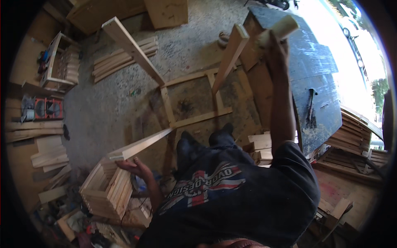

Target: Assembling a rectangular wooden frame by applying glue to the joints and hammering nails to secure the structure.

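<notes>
A rectangular wooden frame (198, 119) lies on the floor before my feet, with three pale wooden posts rising from it. My left hand (135, 167) is at the top end of the near-left post (142, 143), its fingers curled against the underside. Raised at the upper right, my right hand (276, 51) grips a thick pale wooden block (285, 31); whether it has a handle I cannot tell. The block is just right of the top of the right post (231, 56). The far-left post (134, 51) stands apart from both hands.
A blue-grey worktable (312, 68) with a dark hammer-like tool (311, 105) is on the right. Stacked wooden frames (108, 192) stand beside my left arm. Loose boards (124, 58) lie on the floor beyond; more planks (47, 153) lie along the left.
</notes>
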A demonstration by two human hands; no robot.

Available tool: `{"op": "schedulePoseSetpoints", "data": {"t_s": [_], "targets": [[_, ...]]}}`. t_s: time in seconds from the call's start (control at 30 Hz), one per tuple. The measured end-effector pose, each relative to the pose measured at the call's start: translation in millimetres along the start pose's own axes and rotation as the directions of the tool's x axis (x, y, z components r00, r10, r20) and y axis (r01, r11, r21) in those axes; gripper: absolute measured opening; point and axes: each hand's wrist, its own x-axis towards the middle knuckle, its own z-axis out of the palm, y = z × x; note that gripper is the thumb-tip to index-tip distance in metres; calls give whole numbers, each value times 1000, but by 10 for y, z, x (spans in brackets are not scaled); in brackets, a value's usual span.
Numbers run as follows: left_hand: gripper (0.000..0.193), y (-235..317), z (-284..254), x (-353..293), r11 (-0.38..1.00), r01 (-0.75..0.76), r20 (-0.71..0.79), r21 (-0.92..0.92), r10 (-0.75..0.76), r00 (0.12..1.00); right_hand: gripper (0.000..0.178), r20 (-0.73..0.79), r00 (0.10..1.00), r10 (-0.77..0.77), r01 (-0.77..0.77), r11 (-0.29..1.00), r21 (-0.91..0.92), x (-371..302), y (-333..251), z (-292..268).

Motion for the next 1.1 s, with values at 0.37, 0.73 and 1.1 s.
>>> {"op": "schedulePoseSetpoints", "data": {"t_s": [0.37, 0.73, 1.1], "targets": [[53, -1685, 137, -1494, 681, 20, 680, 732, -732, 42, 63, -213, 898, 384, -177, -127, -976, -797, -740, -3202], [20, -215, 1993, -1322, 699, 464, 781, 544, -624, 24, 41, -686, 517, 512, -91, -764, -639, -949, -510, -6469], [41, 663, 2197, -2117, 779, 152, 758, 608, -627, 180, 77, -401, 419, 814, 210, -517, -830, -1009, 74, -8273]]}}
